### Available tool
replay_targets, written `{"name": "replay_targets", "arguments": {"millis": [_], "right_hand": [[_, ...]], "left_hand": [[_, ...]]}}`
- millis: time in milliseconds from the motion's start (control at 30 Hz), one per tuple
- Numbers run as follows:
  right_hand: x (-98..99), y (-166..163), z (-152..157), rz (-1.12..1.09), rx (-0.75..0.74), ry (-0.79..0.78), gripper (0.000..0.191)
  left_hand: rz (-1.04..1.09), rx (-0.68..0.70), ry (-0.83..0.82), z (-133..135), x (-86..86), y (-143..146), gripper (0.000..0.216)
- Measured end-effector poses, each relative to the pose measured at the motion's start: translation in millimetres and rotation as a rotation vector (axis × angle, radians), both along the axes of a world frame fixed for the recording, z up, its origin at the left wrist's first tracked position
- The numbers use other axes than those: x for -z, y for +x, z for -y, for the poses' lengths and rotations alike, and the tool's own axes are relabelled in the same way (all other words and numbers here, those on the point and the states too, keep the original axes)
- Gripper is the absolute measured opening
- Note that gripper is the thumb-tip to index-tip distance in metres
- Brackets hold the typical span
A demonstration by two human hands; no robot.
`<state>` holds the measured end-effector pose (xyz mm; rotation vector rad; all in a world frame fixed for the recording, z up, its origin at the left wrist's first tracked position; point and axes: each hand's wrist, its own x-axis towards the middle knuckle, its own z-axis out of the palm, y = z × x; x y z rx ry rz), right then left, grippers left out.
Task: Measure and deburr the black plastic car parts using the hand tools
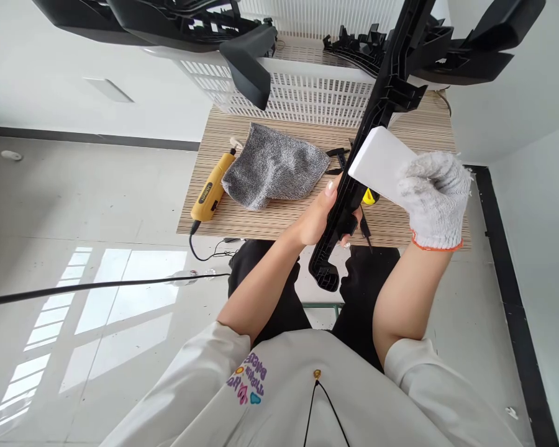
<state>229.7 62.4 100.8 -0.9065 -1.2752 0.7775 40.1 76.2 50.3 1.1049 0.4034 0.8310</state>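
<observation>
A long black plastic part [382,105] runs from my lap up past the top of the view. My bare left hand [319,217] is wrapped round its lower end, just above the curved tip [325,273]. My right hand [435,198], in a white knit glove, grips a flat white block [379,162] and presses it against the side of the black part. Under the block a small yellow-handled tool [369,197] peeks out, mostly hidden.
A small wood-grain table [270,220] stands before my knees. On it lie a grey cloth [272,167], a yellow corded rotary tool [210,191] and a white slatted basket [307,93] with several black plastic parts. A black cable [97,285] crosses the floor at left.
</observation>
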Motion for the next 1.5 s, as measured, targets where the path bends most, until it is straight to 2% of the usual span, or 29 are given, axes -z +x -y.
{"name": "replay_targets", "arguments": {"millis": [167, 233, 367, 500, 633, 800, 933, 967, 1100, 1233, 1433, 1500], "right_hand": [[2.0, -0.3, 0.7, 0.085, -0.125, -0.019, 0.013], [1.9, -6.2, -1.8, 0.074, -0.079, -0.013, 0.013], [1.8, -13.9, -5.4, -0.012, 0.068, 0.027, 0.013], [3.2, -10.9, -4.9, 0.083, -0.056, -0.021, 0.017], [2.6, -10.7, -5.4, 0.027, 0.071, -0.009, 0.018], [2.3, -12.3, -6.6, 0.072, -0.050, -0.027, 0.021], [6.3, -12.8, -9.7, -0.013, 0.098, 0.036, 0.020], [7.1, -12.3, -9.9, -0.006, 0.104, 0.037, 0.021], [5.5, -12.5, -7.2, 0.141, -0.029, -0.057, 0.020], [0.4, -23.2, -6.3, 0.120, 0.055, -0.061, 0.013], [1.2, -26.9, -10.7, 0.112, 0.020, -0.099, 0.019], [2.9, -24.7, -12.4, 0.115, 0.076, -0.081, 0.021]], "left_hand": [[-0.075, 0.012, -0.023, 1.1, -2.2, 0.0, 0.089], [-0.061, -0.010, 0.002, 1.0, -3.6, -0.4, 0.091], [-0.040, -0.061, 0.047, -0.8, -4.1, -2.0, 0.077], [0.001, 0.011, 0.066, -1.8, -3.5, -3.6, 0.072], [-0.026, -0.041, 0.071, -1.4, -4.2, -4.9, 0.066], [-0.075, -0.008, 0.071, 0.4, -4.5, -6.3, 0.072], [-0.071, -0.044, 0.056, 1.3, -6.7, -6.1, 0.069], [-0.074, -0.045, 0.054, 1.4, -7.2, -6.0, 0.069], [-0.111, -0.045, 0.030, 1.1, -7.6, -5.5, 0.075], [-0.114, -0.099, 0.007, -1.1, -8.3, -6.5, 0.073], [-0.127, -0.115, -0.014, -3.2, -8.8, -12.5, 0.069], [-0.140, -0.102, -0.005, -2.7, -8.3, -13.7, 0.070]]}}
